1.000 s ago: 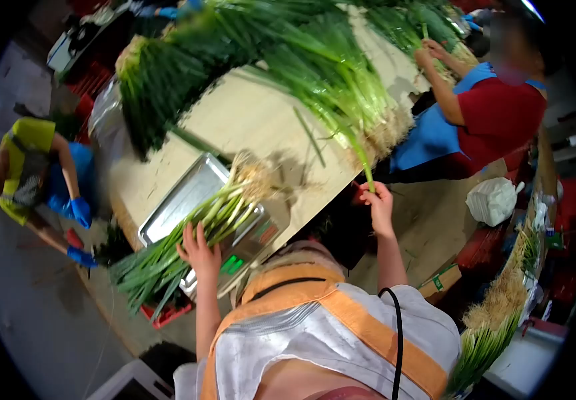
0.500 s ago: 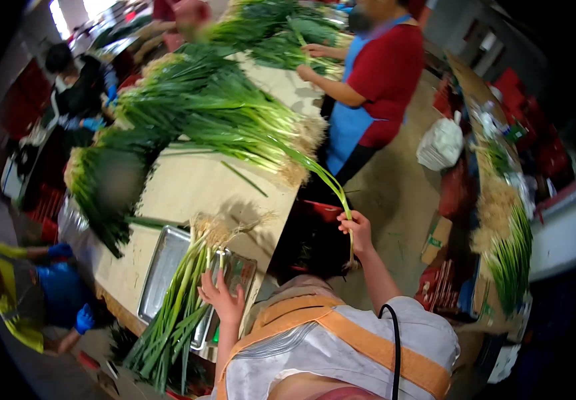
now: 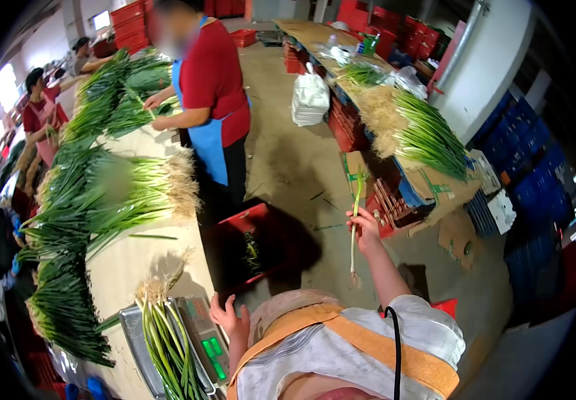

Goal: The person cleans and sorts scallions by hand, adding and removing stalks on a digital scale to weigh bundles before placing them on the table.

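Head cam, faces fwd + down, close abv wearer's torso [image 3: 288, 353].

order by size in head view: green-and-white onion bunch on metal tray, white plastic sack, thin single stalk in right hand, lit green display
1. Green-and-white onion bunch, cut off below
2. White plastic sack, apparently farther away
3. Unranked: thin single stalk in right hand, lit green display; similar area, stalk longer

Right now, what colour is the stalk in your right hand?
The stalk is green above, whitish below, seen best in the head view.
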A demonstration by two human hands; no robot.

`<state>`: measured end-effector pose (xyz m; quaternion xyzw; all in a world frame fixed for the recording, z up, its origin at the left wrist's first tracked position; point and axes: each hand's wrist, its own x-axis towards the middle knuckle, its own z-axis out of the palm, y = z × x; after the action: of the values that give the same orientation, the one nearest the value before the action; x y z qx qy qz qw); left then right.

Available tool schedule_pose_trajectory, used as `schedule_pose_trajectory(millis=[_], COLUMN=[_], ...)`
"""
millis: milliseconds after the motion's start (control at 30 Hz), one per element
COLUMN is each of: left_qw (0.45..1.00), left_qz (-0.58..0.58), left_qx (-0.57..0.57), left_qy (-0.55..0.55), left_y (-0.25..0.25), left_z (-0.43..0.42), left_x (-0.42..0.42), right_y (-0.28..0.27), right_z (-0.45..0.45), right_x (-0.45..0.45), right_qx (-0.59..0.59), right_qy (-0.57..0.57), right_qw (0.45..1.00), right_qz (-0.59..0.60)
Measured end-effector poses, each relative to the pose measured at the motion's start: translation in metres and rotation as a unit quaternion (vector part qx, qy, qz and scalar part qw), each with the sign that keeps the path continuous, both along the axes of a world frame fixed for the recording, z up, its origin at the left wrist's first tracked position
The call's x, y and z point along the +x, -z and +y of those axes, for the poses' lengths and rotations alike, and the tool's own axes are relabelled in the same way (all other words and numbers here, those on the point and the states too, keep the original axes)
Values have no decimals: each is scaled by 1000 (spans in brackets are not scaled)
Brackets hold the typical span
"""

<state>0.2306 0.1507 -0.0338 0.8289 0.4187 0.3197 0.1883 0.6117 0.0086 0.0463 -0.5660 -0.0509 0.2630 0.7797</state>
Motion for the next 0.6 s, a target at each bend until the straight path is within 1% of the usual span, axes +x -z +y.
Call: schedule_pose_trajectory(millis=[167,233,267,333,467,567,600], left_qw=[999,999,999,999,999,998,996], left_qz=[-3,-16,-4,6,31,34,31], left_qx=[-15,-16,-8,-16,-28,-20,-22], left_qy=[34,37,34,32,-8,-55,-75], left_y=[7,17,19,19,14,18,17], left_z=[-3,-3,-4,-4,-7,-12,-15], left_x=[18,27,33,47,87,124,138], right_y=[-3,2,6,26,53,54,69], right_z=[-28,-33,-34,-31,0,36,47], right_x=[14,25,33,53,104,157,191], right_qx=[18,17,15,1,-17,-8,36], right_qy=[41,40,34,11,-52,-97,-129], right_qw=[999,999,998,999,989,976,972], right_qz=[17,31,41,46,139,195,191])
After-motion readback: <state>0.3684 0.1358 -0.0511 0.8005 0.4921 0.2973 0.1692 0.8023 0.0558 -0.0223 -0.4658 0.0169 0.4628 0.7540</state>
